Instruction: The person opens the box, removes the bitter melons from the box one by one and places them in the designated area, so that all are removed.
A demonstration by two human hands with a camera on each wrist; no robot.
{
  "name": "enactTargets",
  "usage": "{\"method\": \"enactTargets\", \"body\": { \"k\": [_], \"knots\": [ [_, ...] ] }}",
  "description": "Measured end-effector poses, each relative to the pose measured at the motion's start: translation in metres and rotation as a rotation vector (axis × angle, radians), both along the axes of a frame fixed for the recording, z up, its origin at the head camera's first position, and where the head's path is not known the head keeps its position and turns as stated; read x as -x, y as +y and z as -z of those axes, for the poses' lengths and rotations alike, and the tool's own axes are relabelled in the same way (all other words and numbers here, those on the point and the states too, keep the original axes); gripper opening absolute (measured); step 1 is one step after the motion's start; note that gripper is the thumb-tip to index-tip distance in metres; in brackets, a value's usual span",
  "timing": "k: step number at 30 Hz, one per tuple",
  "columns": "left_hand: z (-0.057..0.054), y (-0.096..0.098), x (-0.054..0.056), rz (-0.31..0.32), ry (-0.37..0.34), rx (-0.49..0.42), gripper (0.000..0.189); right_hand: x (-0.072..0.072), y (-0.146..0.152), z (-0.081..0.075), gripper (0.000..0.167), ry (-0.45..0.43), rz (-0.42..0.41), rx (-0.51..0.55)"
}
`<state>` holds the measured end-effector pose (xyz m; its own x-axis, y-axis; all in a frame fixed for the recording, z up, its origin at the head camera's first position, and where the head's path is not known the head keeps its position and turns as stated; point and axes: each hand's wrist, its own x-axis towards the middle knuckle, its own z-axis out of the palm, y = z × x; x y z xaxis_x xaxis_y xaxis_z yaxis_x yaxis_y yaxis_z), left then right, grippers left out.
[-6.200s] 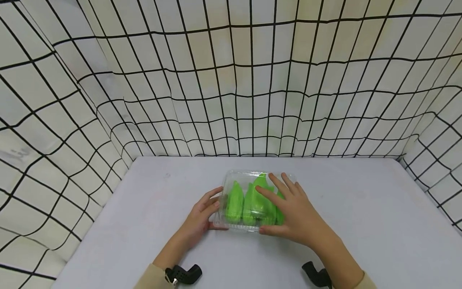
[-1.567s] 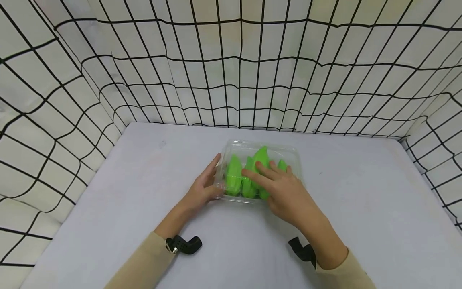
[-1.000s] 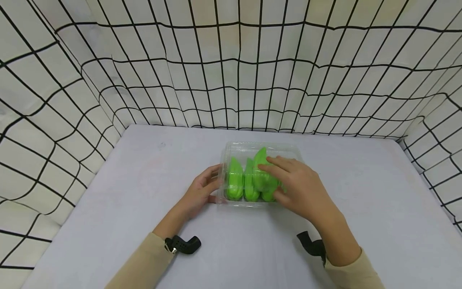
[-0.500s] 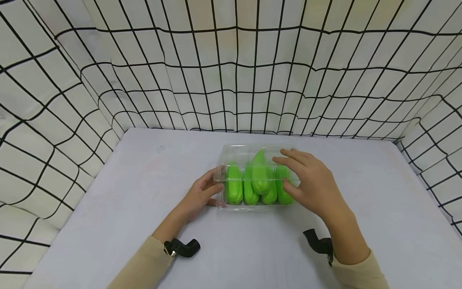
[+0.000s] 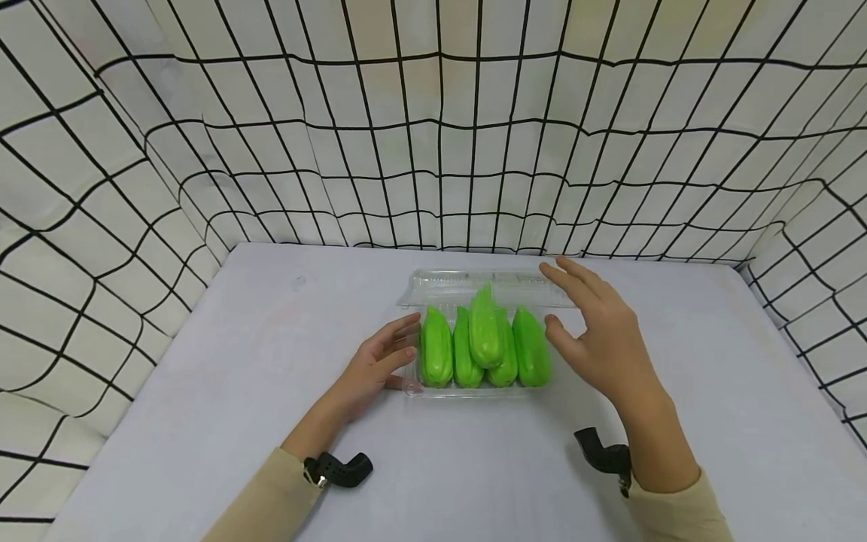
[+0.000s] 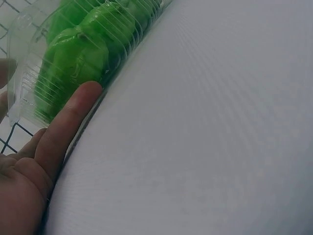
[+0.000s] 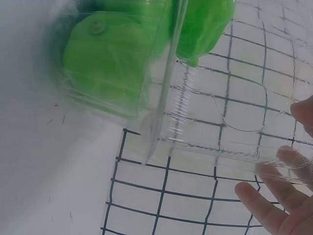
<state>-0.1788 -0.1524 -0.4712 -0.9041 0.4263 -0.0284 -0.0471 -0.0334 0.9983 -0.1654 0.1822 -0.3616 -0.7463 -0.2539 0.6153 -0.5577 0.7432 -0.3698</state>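
Observation:
A clear plastic clamshell box [image 5: 467, 393] stands on the table with its lid [image 5: 467, 288] raised toward the back. Several glossy green, gourd-like vegetables [image 5: 532, 348] fill the base, one lying on top of the others; their exact kind is unclear. At the base's left side, my left hand [image 5: 369, 369] touches the wall, thumb and fingers spread; in the left wrist view one straight finger [image 6: 68, 117] lies along the bottom edge. My right hand [image 5: 606, 335] is at the lid's right end, thumb well apart from extended fingers [image 7: 261, 208] that partly show through the plastic.
A white table [image 5: 223, 421] spreads out around the box. Black netting [image 5: 474, 150] over pale walls rises behind it and at both sides. Each wrist carries a black strap-on mount, at the left [image 5: 345, 470] and right [image 5: 603, 454].
The lid has swung up and back, uncovering the green vegetables. My right hand has moved right and slightly back along with it. My left hand has stayed at the box's left side.

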Motion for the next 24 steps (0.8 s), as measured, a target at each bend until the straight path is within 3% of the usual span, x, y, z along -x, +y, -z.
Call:
{"method": "enactTargets", "body": {
  "k": [17,24],
  "knots": [
    [0.001,0.0005,0.0002,0.004,0.005,-0.038,0.06,0.008,0.0061,0.0003,0.066,0.03,-0.016,0.206],
    [0.0019,0.0005,-0.0005,0.012,0.007,-0.046,0.06,0.0102,0.0094,0.0045,0.07,0.004,0.0,0.303]
  ]
}}
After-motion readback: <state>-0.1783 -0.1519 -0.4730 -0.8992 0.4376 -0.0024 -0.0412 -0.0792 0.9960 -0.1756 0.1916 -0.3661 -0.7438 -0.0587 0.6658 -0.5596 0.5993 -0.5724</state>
